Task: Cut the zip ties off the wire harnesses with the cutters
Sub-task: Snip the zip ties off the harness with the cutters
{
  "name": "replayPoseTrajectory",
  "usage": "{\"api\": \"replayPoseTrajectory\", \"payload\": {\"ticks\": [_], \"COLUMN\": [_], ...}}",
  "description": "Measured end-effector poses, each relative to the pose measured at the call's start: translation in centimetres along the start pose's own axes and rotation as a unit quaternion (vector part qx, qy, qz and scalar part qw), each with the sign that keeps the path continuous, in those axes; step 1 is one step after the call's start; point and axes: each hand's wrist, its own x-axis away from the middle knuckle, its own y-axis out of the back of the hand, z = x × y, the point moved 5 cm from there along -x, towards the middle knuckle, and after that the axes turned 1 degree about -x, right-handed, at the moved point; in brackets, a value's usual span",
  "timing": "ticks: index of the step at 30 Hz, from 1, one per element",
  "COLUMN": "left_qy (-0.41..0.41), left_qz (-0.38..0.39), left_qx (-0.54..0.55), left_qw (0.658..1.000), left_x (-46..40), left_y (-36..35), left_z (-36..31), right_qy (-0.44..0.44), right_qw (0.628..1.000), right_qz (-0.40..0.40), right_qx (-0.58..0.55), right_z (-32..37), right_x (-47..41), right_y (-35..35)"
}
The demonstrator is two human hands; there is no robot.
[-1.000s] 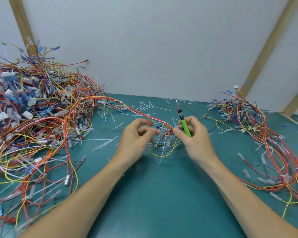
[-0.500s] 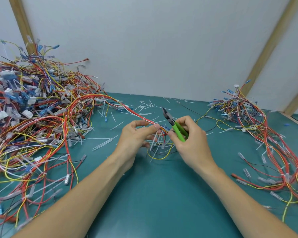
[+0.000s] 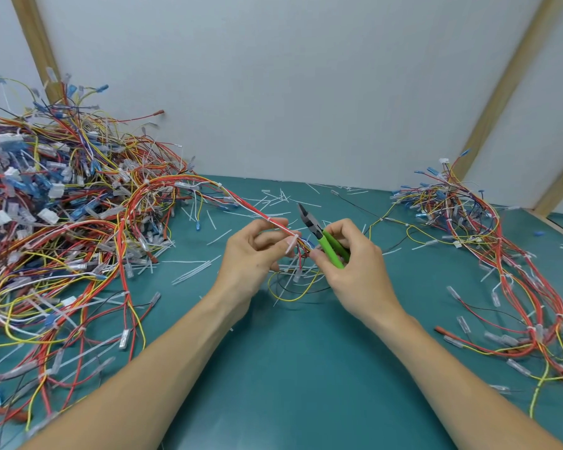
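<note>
My left hand [image 3: 254,254] pinches a red, white and yellow wire harness [image 3: 241,203] at a white zip tie [image 3: 292,244], held above the green table [image 3: 290,368]. The harness runs up and left into the big pile. My right hand [image 3: 351,264] grips the green-handled cutters [image 3: 322,237], whose dark jaws point up and left, just right of the harness and not on the tie. The right thumb and forefinger also touch the wires beside the tie. Loose yellow and black wire ends hang under both hands.
A large tangled pile of harnesses [image 3: 56,228] fills the left side. A smaller pile of harnesses [image 3: 501,254] lies at the right. Cut white zip-tie pieces [image 3: 192,271] are scattered over the table between them. A white wall with wooden battens stands behind.
The cutters have tipped from upright to pointing up-left, closer to the harness. My left hand has shifted its pinch along the bundle to the zip tie.
</note>
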Motion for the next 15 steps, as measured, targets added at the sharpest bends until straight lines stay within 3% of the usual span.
{"api": "replayPoseTrajectory", "payload": {"ticks": [15], "left_qy": [0.033], "left_qz": [-0.063], "left_qx": [0.027], "left_qw": [0.997], "left_x": [0.05], "left_y": [0.37], "left_z": [0.5], "right_qy": [-0.06], "right_qw": [0.996], "right_qz": [0.01], "right_qx": [-0.066], "right_z": [-0.63], "right_x": [0.05], "right_y": [-0.33]}}
